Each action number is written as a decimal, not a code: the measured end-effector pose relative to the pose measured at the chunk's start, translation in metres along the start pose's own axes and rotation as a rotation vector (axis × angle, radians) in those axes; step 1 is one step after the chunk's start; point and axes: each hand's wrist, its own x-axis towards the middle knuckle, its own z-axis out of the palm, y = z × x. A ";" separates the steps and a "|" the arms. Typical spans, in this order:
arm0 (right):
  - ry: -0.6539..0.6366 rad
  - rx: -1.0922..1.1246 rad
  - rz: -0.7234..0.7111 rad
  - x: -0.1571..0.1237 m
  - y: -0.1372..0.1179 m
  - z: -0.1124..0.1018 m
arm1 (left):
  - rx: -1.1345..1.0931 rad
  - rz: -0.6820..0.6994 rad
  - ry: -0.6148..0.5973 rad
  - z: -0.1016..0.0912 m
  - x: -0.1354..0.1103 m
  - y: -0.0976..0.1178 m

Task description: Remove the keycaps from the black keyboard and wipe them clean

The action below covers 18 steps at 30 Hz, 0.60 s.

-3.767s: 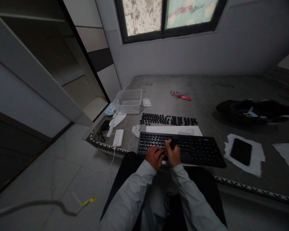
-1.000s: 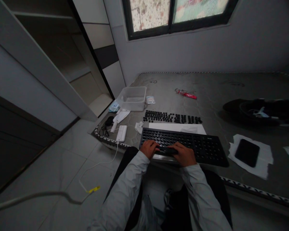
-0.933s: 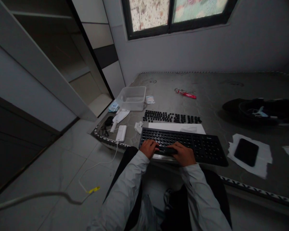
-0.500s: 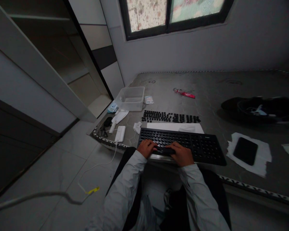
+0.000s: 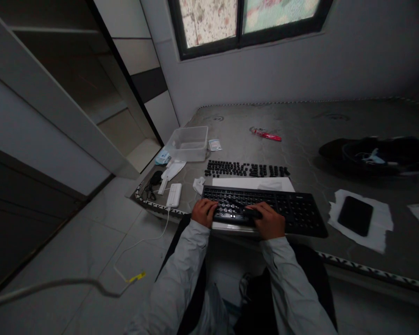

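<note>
A black keyboard (image 5: pixel 300 211) lies along the front edge of the grey padded surface, with many bare key positions showing. My left hand (image 5: pixel 204 213) is closed on its left front part, fingertips resting over the keys. Above the keyboard's front middle, my right hand (image 5: pixel 270 222) pinches a long black keycap (image 5: pixel 253 212), seemingly the space bar, tilted up and pointing left. Small pale spots show on the front row where it sat. Behind the keyboard, loose black keycaps (image 5: pixel 226 168) are laid out in rows. A white sheet (image 5: pixel 230 182) lies partly under the keyboard.
A clear plastic box (image 5: pixel 192 144) stands at the back left. Nearby are a white power strip (image 5: pixel 174 195), a crumpled tissue (image 5: pixel 199 185) and a red packaged item (image 5: pixel 270 136). On the right, a black phone (image 5: pixel 356 216) rests on tissue, with a black bag (image 5: pixel 377 156) behind.
The long keycap has come up off the front row in my right hand, which has shifted slightly right. My left hand has drawn back a little to the left.
</note>
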 end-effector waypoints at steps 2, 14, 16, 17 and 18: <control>0.069 0.034 0.045 -0.001 0.004 0.002 | -0.004 0.044 -0.027 -0.004 0.001 -0.001; 0.099 0.120 0.097 0.002 0.004 0.003 | -0.024 0.247 -0.192 -0.006 0.002 0.020; 0.099 0.127 0.098 0.002 0.003 0.003 | -0.023 0.242 -0.184 -0.007 0.002 0.018; 0.102 0.128 0.101 0.002 0.003 0.003 | -0.023 0.241 -0.181 -0.007 0.003 0.017; 0.106 0.129 0.105 0.002 0.003 0.003 | -0.025 0.242 -0.179 -0.008 0.003 0.016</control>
